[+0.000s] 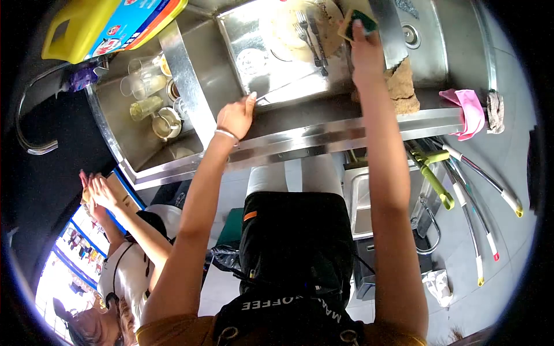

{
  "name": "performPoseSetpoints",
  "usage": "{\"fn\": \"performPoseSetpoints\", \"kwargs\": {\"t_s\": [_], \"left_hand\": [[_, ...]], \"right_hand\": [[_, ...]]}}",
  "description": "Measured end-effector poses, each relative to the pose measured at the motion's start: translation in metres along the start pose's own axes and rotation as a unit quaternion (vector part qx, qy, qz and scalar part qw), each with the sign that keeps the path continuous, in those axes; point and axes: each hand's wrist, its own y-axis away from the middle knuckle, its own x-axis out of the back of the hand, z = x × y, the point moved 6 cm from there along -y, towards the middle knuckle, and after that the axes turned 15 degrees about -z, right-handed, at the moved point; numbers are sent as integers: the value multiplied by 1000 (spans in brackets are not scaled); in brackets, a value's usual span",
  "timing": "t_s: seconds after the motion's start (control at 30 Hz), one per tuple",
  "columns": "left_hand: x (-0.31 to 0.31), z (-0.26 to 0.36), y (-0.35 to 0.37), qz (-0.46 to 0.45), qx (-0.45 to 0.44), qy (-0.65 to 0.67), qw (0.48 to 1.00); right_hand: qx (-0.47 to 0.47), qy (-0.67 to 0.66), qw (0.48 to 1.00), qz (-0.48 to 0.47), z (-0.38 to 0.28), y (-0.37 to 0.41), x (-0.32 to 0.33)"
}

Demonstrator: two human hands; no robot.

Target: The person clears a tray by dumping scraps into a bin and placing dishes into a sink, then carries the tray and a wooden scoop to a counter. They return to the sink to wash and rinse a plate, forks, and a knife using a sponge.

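A person, seen from above, stands at a steel sink [323, 135]. The right hand [366, 57] grips a green-and-yellow sponge [359, 22] at the basin's far right. The left hand [235, 117] rests loose-fingered on the near rim, holding nothing. Scrubbing seems underway, and the next move likely calls for steadying the plate [283, 34] under the forks [309, 34]. Glare washes out the plate's surface.

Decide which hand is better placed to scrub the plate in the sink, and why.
Probably the right: the right hand holds the sponge just beside the plate, while the left hand rests by the sink rim, without a sponge.
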Motion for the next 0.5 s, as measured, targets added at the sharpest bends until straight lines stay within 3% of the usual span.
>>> {"fn": "performPoseSetpoints", "kwargs": {"t_s": [0.1,0.17,0.3,0.4,0.5], "left_hand": [[-37,-20,-46,-17,-53,-108,993],[-67,-35,-79,-28,-118,-156,980],[-102,-48,-131,-117,-71,-165,977],[-101,-38,-141,-151,-42,-136,978],[-112,-38,-163,-230,-42,-217,948]], "right_hand": [[39,-267,955,-124,-8,10,13],[25,-414,877,-244,-30,33,14],[53,-495,802,-329,-39,54,20],[65,-481,797,-358,-24,55,33],[4,-431,859,-275,-23,67,36]]}}
